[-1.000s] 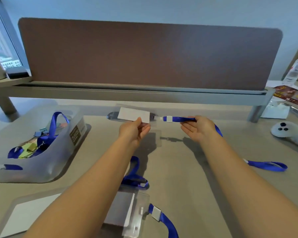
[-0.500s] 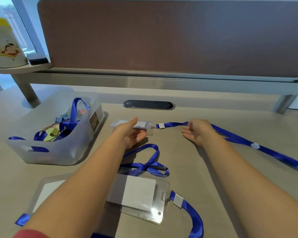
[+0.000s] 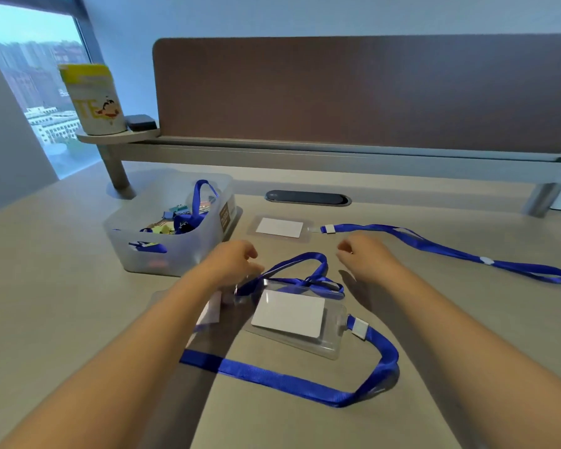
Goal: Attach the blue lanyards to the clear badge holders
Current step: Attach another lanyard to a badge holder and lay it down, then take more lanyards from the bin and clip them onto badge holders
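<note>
While both forearms reach up from the bottom of the frame, the surroundings crowd the upper half: a translucent bin at centre left holds blue straps and coloured binder clips, a cartoon-printed cup stands on a small round shelf at upper left, a brown divider panel spans the top, and a dark oval cable port sits in the desk just below it. The left forearm lies across a second card and holder at centre left, so most of that one is hidden, and a white object at the right edge is cut off. The bin's contents are too jumbled to sort out.

The left hand hovers at centre with fingers loosely curled, gripping nothing that can be seen; its fingertips are near a blue strap loop, and contact cannot be told. The right hand hovers beside it, fingers loosely curled and holding nothing.

A far badge holder, clear with a white card inside, lies flat above the hands, joined to a long blue lanyard that trails toward the right edge. A near badge holder lies below the hands, its lanyard looping across the lower centre.
</note>
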Action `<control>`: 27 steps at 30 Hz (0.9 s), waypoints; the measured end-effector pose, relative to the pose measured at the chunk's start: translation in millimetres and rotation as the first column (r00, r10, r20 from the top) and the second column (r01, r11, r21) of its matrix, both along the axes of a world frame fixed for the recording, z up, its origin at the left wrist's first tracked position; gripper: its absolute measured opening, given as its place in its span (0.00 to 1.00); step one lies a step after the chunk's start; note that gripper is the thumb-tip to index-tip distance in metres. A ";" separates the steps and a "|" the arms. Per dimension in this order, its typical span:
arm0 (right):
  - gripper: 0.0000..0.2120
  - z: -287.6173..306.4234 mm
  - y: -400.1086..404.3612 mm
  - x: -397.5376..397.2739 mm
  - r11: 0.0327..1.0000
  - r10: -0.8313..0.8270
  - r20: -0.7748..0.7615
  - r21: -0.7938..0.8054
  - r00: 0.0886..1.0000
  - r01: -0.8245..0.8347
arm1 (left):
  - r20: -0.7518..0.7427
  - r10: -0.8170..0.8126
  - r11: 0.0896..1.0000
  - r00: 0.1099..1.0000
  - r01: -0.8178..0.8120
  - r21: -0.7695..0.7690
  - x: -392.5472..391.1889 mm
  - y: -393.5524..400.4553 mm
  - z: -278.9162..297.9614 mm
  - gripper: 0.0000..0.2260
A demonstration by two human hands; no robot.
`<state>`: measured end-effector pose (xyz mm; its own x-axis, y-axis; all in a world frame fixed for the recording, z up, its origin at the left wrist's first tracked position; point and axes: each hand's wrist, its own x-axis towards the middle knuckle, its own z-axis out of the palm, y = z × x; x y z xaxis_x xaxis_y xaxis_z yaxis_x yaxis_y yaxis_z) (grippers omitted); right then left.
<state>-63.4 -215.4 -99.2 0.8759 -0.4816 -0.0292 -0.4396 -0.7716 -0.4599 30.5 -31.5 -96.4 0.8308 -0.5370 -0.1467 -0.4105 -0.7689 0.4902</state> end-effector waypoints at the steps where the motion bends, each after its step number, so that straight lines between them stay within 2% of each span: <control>1: 0.13 0.7 5.2 -1.9 1.000 0.014 0.003 -0.007 1.000 -0.014 | -0.008 -0.012 0.999 1.000 0.013 0.041 -1.7 8.1 -1.1 0.19; 7: 0.13 4.3 26.3 -6.0 0.997 0.077 0.012 -0.010 0.997 -0.077 | -0.090 -0.089 0.959 0.992 0.110 0.260 -5.9 46.2 -3.2 0.31; 13: 0.13 4.7 41.3 -5.5 0.992 0.122 0.033 -0.023 0.992 -0.121 | 0.051 -0.110 0.910 0.993 0.080 0.407 -10.7 58.5 -2.1 0.28; 15: 0.14 6.1 44.1 -5.3 0.991 0.134 0.045 -0.026 0.990 -0.133 | 0.106 -0.090 0.928 0.990 0.045 0.370 -11.8 59.4 0.9 0.25; 18: 0.14 11.0 47.7 -3.4 0.989 0.145 0.083 -0.025 0.986 -0.143 | 0.200 -0.079 0.975 0.977 0.034 0.220 -13.6 60.1 15.8 0.13; 20: 0.14 16.0 51.7 -1.3 0.987 0.158 0.119 -0.017 0.980 -0.157 | 0.275 -0.083 0.988 0.958 0.043 0.146 -17.0 60.6 30.3 0.10; 25: 0.17 29.1 68.6 3.7 0.966 0.230 0.247 0.060 0.941 -0.252 | 0.556 -0.079 0.997 0.827 0.050 0.066 -23.3 54.1 58.8 0.11; 27: 0.20 35.4 76.5 3.9 0.948 0.269 0.301 0.083 0.915 -0.306 | 0.613 -0.059 0.998 0.788 0.068 0.009 -23.2 49.7 66.1 0.11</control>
<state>-59.5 -138.9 -63.8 0.9565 -0.2162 0.1957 -0.0450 -0.7724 -0.6335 7.2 18.1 -30.3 0.7081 -0.5898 0.3883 -0.6754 -0.7262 0.1285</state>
